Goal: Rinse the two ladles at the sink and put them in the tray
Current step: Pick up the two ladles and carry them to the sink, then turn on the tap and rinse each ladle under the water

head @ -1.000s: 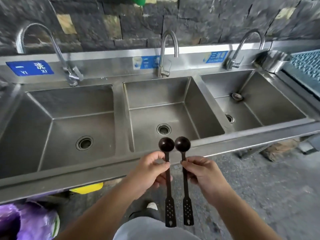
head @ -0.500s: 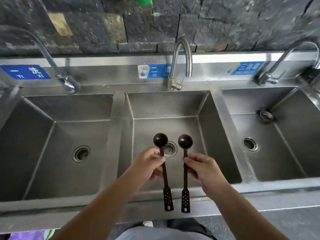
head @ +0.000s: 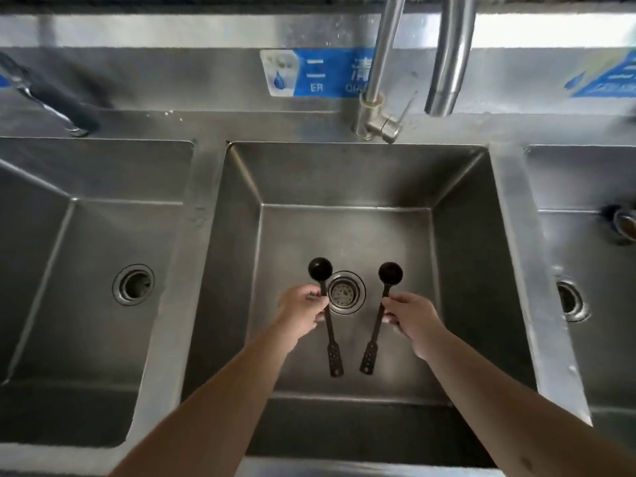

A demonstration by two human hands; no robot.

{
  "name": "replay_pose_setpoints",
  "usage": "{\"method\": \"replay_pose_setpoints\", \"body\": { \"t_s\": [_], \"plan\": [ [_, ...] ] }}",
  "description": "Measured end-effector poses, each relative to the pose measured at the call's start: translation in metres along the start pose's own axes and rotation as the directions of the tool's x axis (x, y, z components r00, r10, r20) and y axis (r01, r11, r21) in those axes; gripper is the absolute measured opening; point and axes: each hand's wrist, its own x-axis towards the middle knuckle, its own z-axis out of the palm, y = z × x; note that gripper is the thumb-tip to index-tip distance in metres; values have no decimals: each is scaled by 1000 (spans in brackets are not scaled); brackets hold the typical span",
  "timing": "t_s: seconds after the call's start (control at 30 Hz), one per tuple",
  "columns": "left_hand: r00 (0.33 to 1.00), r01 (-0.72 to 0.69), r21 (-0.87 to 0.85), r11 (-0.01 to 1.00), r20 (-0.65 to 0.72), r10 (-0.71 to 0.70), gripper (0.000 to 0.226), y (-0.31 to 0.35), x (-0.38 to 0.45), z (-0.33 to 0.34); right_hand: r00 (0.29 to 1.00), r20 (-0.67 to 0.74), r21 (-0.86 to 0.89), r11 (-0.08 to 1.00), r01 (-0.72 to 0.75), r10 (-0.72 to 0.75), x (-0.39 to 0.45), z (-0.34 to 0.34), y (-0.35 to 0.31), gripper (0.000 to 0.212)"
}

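Two small dark ladles hang over the middle basin (head: 344,173) of a steel sink. My left hand (head: 301,309) grips the stem of the left ladle (head: 320,268) just below its round bowl. My right hand (head: 411,313) grips the right ladle (head: 390,272) the same way. Both bowls point away from me and sit on either side of the drain (head: 345,292); the perforated handle ends slant toward each other near me. The tap spout (head: 447,63) is above the far rim, with no water running. No tray is in view.
Left basin (head: 86,235) with its drain (head: 133,284) and right basin (head: 592,263) flank the middle one. The tap's lever base (head: 377,123) stands on the back ledge, under a blue label (head: 320,72). A second tap (head: 51,98) sits at the far left.
I have come closer and lean over the middle basin. Both hands carried the ladles forward over the drain, and the ladles have spread apart from side by side.
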Motion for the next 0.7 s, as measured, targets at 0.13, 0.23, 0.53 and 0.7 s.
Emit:
{"method": "replay_pose_setpoints", "body": {
  "t_s": [0.13,0.23,0.53,0.7],
  "plan": [
    [998,10,56,998,-61,-7,2,-44,61,16,1000,-27,-45,999,-8,7,55,21,26,10],
    [994,13,101,995,-113,-1,6,-67,95,21,998,-62,-76,997,-34,29,88,33,42,9],
    [993,96,111,989,-84,-87,22,-98,145,31,991,-131,-161,985,-55,34,145,44,77,29],
    [989,127,63,990,-83,-122,16,-103,155,36,983,-185,-218,975,-35,-6,154,43,85,16]
  ]
}}
